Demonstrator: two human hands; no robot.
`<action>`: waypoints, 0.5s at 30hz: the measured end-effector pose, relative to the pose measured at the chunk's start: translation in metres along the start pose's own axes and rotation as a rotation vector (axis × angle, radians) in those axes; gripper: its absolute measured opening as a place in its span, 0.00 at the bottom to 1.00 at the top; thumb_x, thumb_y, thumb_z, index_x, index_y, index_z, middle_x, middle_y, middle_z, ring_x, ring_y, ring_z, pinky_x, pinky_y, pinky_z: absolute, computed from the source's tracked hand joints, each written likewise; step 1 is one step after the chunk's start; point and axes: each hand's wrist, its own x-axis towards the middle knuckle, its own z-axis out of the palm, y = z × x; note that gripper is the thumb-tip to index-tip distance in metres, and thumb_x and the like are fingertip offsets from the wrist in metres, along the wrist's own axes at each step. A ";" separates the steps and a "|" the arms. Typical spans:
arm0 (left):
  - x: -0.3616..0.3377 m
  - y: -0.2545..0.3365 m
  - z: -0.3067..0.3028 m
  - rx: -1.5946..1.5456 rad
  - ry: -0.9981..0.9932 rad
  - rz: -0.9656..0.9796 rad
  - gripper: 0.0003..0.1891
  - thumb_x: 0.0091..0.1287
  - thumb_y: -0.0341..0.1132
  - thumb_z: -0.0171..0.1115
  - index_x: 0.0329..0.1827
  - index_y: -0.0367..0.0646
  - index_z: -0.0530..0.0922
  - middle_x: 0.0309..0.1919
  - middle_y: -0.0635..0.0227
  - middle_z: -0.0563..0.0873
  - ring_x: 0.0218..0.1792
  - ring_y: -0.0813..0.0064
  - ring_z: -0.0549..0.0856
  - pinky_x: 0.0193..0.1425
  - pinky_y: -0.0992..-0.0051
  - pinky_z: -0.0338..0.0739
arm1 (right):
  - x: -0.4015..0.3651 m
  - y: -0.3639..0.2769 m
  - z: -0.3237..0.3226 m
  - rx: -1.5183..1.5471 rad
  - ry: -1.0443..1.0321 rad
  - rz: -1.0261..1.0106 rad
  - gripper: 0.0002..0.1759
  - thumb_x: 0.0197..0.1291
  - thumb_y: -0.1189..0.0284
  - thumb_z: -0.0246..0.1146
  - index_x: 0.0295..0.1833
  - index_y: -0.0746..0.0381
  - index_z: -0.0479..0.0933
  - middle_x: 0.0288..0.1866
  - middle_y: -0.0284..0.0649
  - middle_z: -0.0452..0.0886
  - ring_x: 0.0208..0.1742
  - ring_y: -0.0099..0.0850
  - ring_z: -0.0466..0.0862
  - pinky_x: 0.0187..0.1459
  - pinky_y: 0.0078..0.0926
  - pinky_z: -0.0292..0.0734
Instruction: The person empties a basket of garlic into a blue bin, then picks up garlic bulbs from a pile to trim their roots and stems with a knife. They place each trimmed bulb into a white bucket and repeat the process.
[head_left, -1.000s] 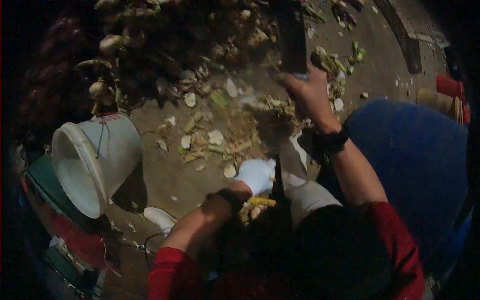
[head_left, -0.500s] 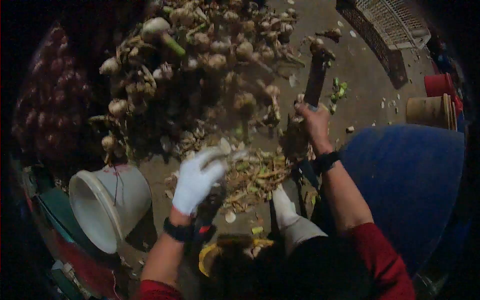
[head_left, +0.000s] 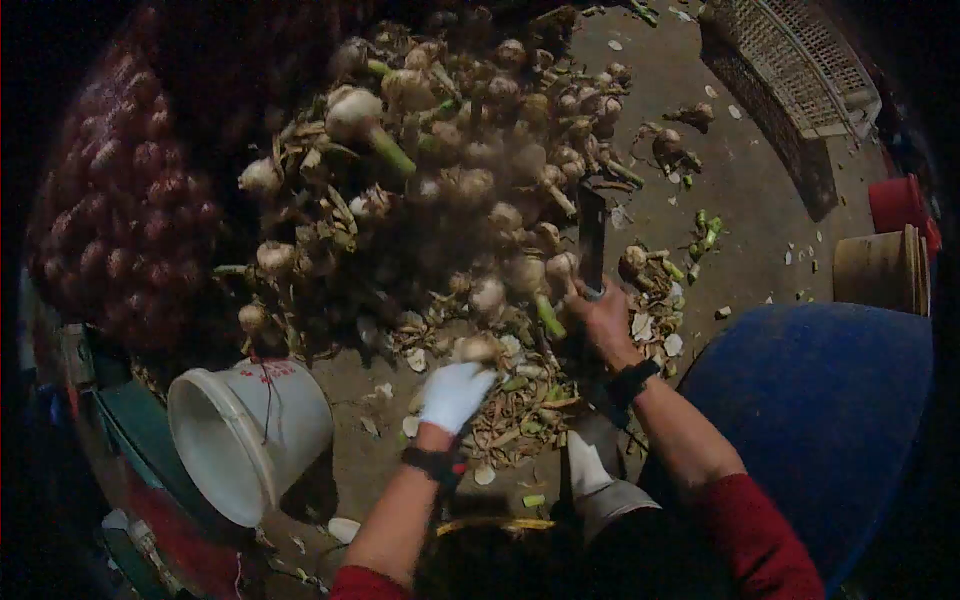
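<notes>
My left hand (head_left: pixel 457 396), in a white glove, is closed at a garlic bulb (head_left: pixel 480 349) just past its fingertips and appears to grip it. Bare, my right hand (head_left: pixel 607 325) wraps around the handle of a broad dark-bladed knife (head_left: pixel 592 235), whose blade points away from me. Beyond both hands spreads a heap of garlic bulbs (head_left: pixel 475 185), many with stalks attached. Below them lies a litter of cut stalks and peelings (head_left: pixel 515 425). The exact finger grip on the bulb is partly hidden.
At left a white bucket (head_left: pixel 250 440) lies on its side, near a red mesh sack of bulbs (head_left: pixel 120 220). A large blue container (head_left: pixel 820 420) stands at right. Farther off are a pale plastic crate (head_left: pixel 800 65), a tan bucket (head_left: pixel 875 270) and a red bucket (head_left: pixel 897 205).
My left hand, previously blurred over the peelings, has moved right and now has a garlic bulb at its fingers. My right hand has come lower and left with the knife. The view has shifted.
</notes>
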 end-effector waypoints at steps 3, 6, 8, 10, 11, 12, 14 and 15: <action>-0.045 -0.026 -0.044 0.254 0.084 -0.226 0.18 0.56 0.47 0.57 0.31 0.38 0.79 0.35 0.48 0.80 0.32 0.50 0.79 0.38 0.57 0.72 | -0.023 0.001 -0.003 0.122 -0.089 0.088 0.18 0.46 0.75 0.68 0.45 0.65 0.76 0.38 0.31 0.80 0.36 0.19 0.76 0.40 0.19 0.73; -0.049 0.013 -0.079 -0.228 0.401 -0.246 0.23 0.58 0.40 0.58 0.53 0.35 0.72 0.46 0.51 0.79 0.46 0.64 0.80 0.52 0.70 0.71 | -0.049 -0.043 0.007 0.319 -0.231 0.036 0.18 0.47 0.75 0.68 0.46 0.65 0.76 0.39 0.33 0.81 0.37 0.19 0.77 0.42 0.20 0.72; -0.033 0.032 -0.066 -1.016 0.318 -0.074 0.32 0.58 0.43 0.61 0.62 0.35 0.63 0.47 0.58 0.79 0.46 0.71 0.77 0.52 0.74 0.70 | -0.061 -0.057 0.017 0.301 -0.398 0.107 0.18 0.48 0.76 0.67 0.48 0.65 0.76 0.41 0.34 0.81 0.39 0.20 0.76 0.44 0.20 0.72; -0.020 0.044 -0.048 -1.120 0.332 -0.048 0.29 0.60 0.39 0.61 0.62 0.35 0.63 0.46 0.61 0.78 0.45 0.75 0.77 0.50 0.77 0.71 | -0.074 -0.060 0.032 0.271 -0.431 -0.062 0.19 0.48 0.76 0.67 0.48 0.64 0.76 0.41 0.35 0.81 0.39 0.21 0.77 0.43 0.20 0.72; -0.015 0.040 -0.035 -1.178 0.382 0.030 0.28 0.60 0.37 0.61 0.61 0.35 0.65 0.46 0.62 0.78 0.44 0.77 0.77 0.49 0.78 0.72 | -0.079 -0.059 0.036 0.239 -0.453 -0.217 0.20 0.47 0.76 0.68 0.49 0.64 0.75 0.41 0.37 0.81 0.39 0.22 0.78 0.42 0.20 0.73; -0.018 0.047 -0.042 -1.180 0.383 0.023 0.28 0.60 0.37 0.61 0.61 0.35 0.65 0.46 0.62 0.78 0.44 0.77 0.77 0.49 0.78 0.72 | -0.082 -0.057 0.036 0.239 -0.458 -0.213 0.20 0.47 0.76 0.68 0.49 0.64 0.75 0.41 0.37 0.81 0.39 0.22 0.78 0.42 0.20 0.73; -0.029 0.069 -0.065 -1.432 0.378 -0.155 0.23 0.60 0.34 0.59 0.58 0.35 0.67 0.45 0.62 0.78 0.44 0.77 0.77 0.48 0.78 0.72 | -0.088 -0.054 0.028 0.096 -0.452 -0.376 0.17 0.45 0.79 0.66 0.45 0.64 0.75 0.38 0.41 0.81 0.38 0.27 0.80 0.38 0.21 0.74; -0.029 0.066 -0.066 -1.435 0.380 -0.155 0.23 0.60 0.34 0.59 0.58 0.35 0.67 0.45 0.62 0.78 0.44 0.77 0.77 0.48 0.78 0.72 | -0.087 -0.056 0.024 0.023 -0.448 -0.466 0.16 0.44 0.80 0.65 0.43 0.64 0.75 0.37 0.43 0.80 0.37 0.29 0.82 0.36 0.22 0.75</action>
